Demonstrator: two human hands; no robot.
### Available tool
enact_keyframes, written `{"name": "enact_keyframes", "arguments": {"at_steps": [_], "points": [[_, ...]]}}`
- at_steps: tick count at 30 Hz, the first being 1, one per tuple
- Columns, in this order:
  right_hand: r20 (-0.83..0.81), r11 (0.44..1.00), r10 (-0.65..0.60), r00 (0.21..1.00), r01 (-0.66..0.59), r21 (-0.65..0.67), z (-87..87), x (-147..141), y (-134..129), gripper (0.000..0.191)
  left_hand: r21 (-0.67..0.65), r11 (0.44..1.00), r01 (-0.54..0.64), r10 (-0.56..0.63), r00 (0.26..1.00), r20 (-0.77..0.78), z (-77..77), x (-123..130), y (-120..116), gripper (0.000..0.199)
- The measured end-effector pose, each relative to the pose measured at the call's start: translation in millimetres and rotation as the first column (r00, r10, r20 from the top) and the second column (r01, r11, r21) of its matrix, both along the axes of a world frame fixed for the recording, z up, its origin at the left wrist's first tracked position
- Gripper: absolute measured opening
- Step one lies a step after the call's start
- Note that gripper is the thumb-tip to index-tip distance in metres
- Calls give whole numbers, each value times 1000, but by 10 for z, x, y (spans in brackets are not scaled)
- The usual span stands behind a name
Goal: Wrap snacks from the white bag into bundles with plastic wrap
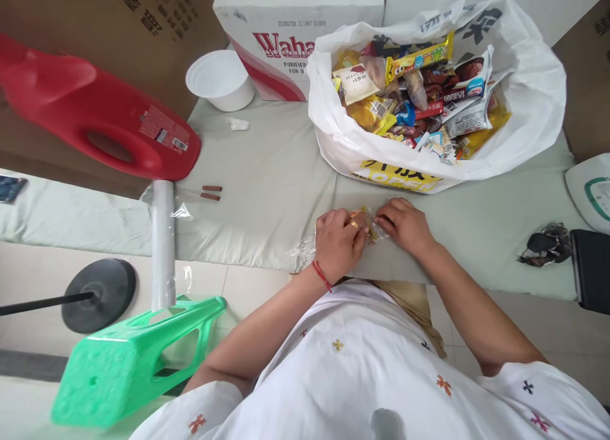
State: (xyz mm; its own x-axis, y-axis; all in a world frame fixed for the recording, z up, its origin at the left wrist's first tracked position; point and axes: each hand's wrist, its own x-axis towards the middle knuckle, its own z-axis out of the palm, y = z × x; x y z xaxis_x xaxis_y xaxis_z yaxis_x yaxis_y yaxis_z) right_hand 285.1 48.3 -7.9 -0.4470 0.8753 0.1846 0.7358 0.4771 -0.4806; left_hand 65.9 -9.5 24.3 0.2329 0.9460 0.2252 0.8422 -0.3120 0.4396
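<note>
- My left hand point(337, 241) pinches one end of a small wrapped snack point(366, 225).
- My right hand point(404, 225) grips its other end.
- The white bag point(534, 90) of snacks sits just beyond.

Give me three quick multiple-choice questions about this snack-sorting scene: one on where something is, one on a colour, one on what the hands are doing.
1. Where does the round white plastic bowl stand?
A. Inside the snack bag
B. On the pale cloth, in front of the cardboard boxes
C. On the green stool

2. What colour is the large plastic jug with a handle at the left?
A. Red
B. Blue
C. Yellow

3. What are the left hand and right hand doing?
A. Resting flat and empty
B. Reaching into the bag
C. Together gripping a small clear-wrapped snack

Answers: 1 B, the bowl sits on the cloth beside the printed white carton. 2 A, its body is plainly red. 3 C, both hands close on the wrapper in front of the white plastic bag of snacks.
</note>
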Motion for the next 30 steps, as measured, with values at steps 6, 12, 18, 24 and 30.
{"name": "enact_keyframes", "arguments": {"at_steps": [6, 12, 18, 24, 30], "points": [[-29, 958, -253, 967, 254, 132, -76, 20, -141, 49, 25, 998, -65, 65, 998, -12, -77, 65, 11, 25], [-269, 988, -156, 950, 153, -35, 0, -48, -146, 9, 47, 994, -103, 102, 994, 23, -98, 67, 14, 27], [-372, 967, -244, 895, 198, -158, 410, -356, -250, 14, 11, 991, -130, 130, 991, 23, -88, 151, 18, 24], [-303, 998, -8, 953, -11, -64, 427, -836, -519, 31, -107, 994, 27, 9, 947, 321, -65, -213, 125, 39], [-205, 996, 16, 979, 3, 93, 255, -771, -663, 33, -205, 957, -207, 279, 852, 443, -39, -1079, 16, 41]]}}
